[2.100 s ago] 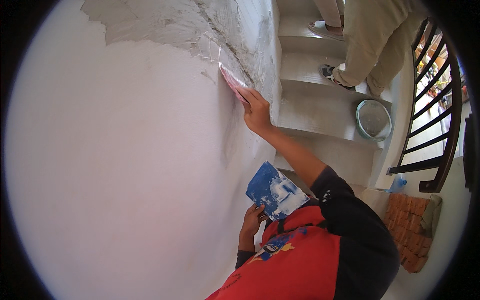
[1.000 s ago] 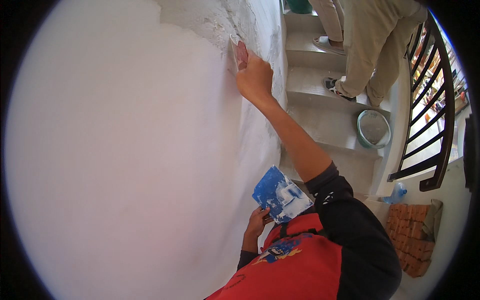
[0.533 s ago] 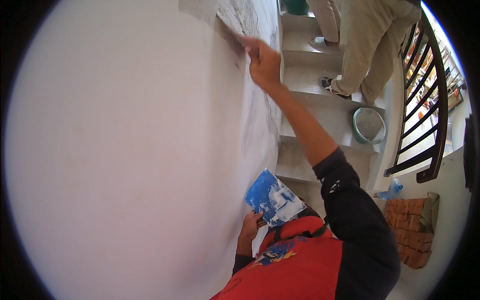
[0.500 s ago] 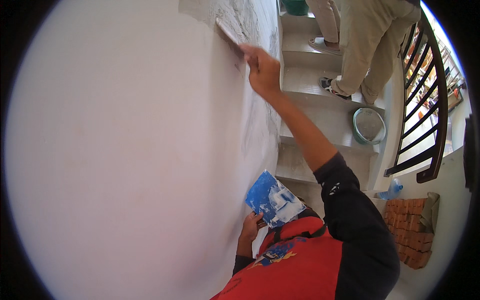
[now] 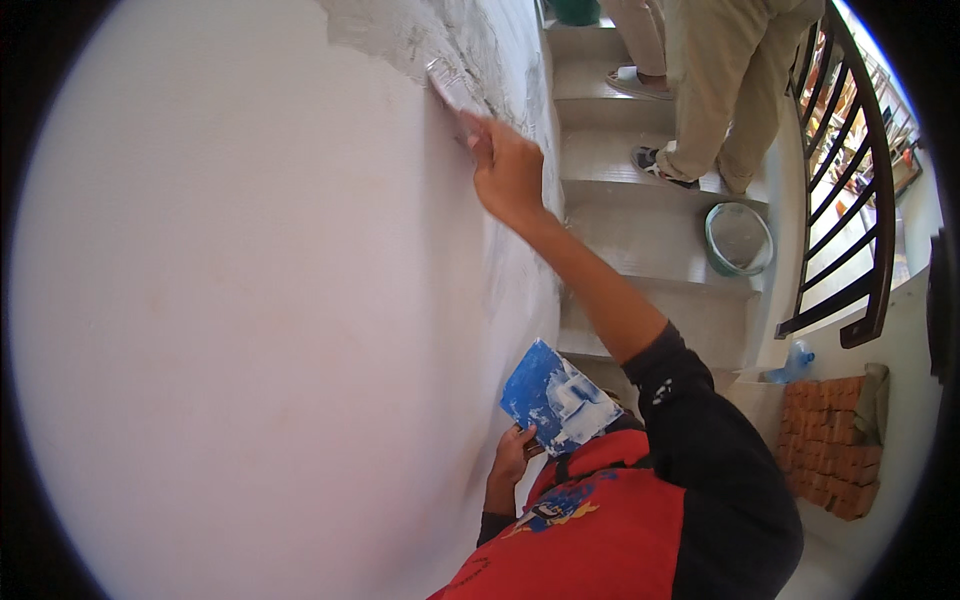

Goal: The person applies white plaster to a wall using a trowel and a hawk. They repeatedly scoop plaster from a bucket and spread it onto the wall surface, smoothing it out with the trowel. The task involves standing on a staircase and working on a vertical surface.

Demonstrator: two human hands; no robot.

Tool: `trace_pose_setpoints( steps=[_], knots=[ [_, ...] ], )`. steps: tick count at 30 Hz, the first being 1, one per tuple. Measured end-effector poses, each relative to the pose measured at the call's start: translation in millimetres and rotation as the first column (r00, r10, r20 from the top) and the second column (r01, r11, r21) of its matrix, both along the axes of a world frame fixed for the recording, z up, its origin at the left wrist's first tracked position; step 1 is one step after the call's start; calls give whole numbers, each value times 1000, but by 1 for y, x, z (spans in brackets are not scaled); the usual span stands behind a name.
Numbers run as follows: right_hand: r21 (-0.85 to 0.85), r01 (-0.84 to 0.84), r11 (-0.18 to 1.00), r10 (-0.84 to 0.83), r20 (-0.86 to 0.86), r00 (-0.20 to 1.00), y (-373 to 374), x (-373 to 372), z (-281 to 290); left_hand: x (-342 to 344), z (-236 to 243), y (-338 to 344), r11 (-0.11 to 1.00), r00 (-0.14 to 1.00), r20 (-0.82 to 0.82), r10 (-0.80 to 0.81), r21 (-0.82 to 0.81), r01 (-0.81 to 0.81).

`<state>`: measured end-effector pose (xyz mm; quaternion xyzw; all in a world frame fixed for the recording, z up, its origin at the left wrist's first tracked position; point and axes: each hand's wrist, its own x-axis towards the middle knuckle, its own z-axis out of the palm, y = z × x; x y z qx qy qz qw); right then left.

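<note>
White wall [image 5: 250, 300], grey patch [image 5: 440, 25] at 12 o'clock; stairs [image 5: 640, 230] at 2 o'clock, brick-red stack [image 5: 825, 435] at 4. Right hand [image 5: 512, 172] clasps a trowel [image 5: 452, 84], left hand [image 5: 512, 452] a blue board [image 5: 545, 385].

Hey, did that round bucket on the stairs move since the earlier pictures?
No. The bucket sits on the same step, at the end by the dark railing.
</note>
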<state>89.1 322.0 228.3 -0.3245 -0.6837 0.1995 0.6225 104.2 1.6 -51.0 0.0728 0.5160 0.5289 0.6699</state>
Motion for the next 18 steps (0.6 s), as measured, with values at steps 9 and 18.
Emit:
trace_pose_setpoints(
  steps=[9,18],
  knots=[
    [-79,119,990,-116,37,993,28,7,16,-13,-12,4,989,994,14,-108,105,106],
    [96,-160,982,168,-78,983,-27,29,14,-8,-9,-1,993,999,26,-31,119,27]
  ],
)
